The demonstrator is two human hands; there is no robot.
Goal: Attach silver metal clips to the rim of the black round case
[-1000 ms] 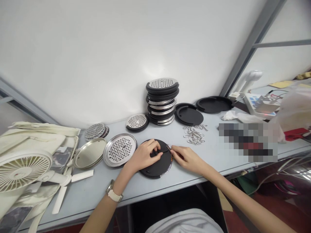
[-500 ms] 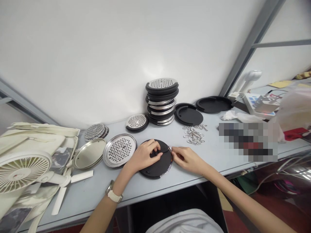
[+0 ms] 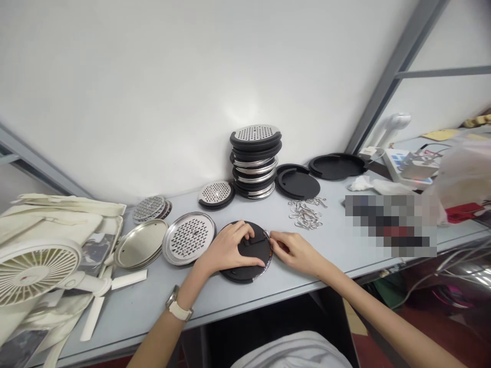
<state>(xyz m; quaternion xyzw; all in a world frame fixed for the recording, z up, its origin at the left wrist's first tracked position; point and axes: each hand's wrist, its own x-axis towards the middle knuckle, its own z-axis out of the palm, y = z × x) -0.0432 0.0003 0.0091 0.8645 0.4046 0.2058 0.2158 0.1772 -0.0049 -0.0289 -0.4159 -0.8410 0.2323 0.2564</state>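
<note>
A black round disc point(image 3: 256, 251) lies on the table in front of me, a shiny rim showing along its right edge. My left hand point(image 3: 232, 246) rests over its left side, thumb stretched across the surface and the other fingers bent on top. At the right edge, my right hand point(image 3: 293, 250) pinches a small metal clip point(image 3: 267, 235) with thumb and forefinger; the fingertips hide part of it. Several loose metal clips point(image 3: 306, 213) lie in a heap beyond that hand. Left of the disc is a round metal grater plate point(image 3: 192, 238).
Behind the disc rises a stack of black and metal rounds point(image 3: 255, 163). Black round trays point(image 3: 298, 182) stand right of it. Smooth metal discs point(image 3: 141, 244), smaller perforated discs point(image 3: 149, 208) and a white fan point(image 3: 38, 273) are at left. A blurred patch point(image 3: 391, 225) covers something at right.
My left thumb has moved away from the fingers, down toward the disc's lower right edge, uncovering more of the disc's middle. The right hand stays at the edge, still pinching.
</note>
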